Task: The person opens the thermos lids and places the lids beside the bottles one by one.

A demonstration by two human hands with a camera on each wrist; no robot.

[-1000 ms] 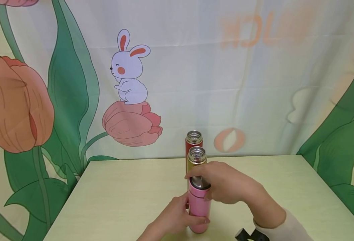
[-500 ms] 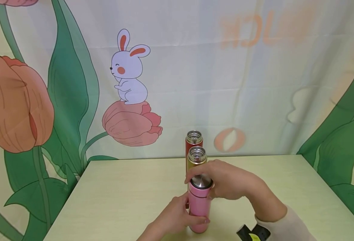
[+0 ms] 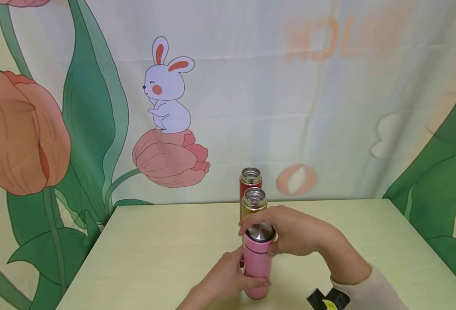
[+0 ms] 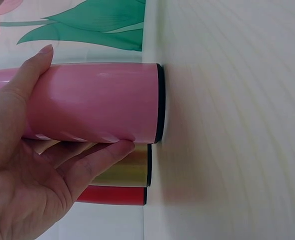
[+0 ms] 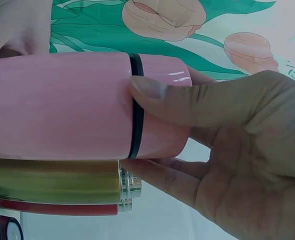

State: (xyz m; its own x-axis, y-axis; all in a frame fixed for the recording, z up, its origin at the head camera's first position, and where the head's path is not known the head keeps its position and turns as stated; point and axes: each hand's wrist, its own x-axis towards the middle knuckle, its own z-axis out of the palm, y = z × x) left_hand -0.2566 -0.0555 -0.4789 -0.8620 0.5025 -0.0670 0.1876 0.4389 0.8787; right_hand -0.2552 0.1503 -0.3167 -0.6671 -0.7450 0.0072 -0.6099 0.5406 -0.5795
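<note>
A pink thermos bottle [image 3: 258,265] stands on the table with its steel-topped lid [image 3: 260,232] on. Low on its body, my left hand [image 3: 224,276] grips it, thumb across the front. From above, my right hand [image 3: 290,230] holds the lid between thumb and fingers. In the right wrist view the thumb lies over the black band [image 5: 136,125] below the lid. Directly behind stand a gold thermos bottle [image 3: 254,202] and a red thermos bottle [image 3: 250,178], both with bare steel necks and no lids. The black-rimmed base [image 4: 161,102] of the pink bottle is right at the tabletop.
The pale wooden table [image 3: 165,241] ends at a curtain [image 3: 251,86] printed with tulips and a rabbit. Dark red rounded things with black rims [image 5: 10,229] show at the lower left corner of the right wrist view.
My right hand has turned a little on the lid, showing more of its steel top. The bottle's top has shifted slightly to the right. My left hand stays in place.
</note>
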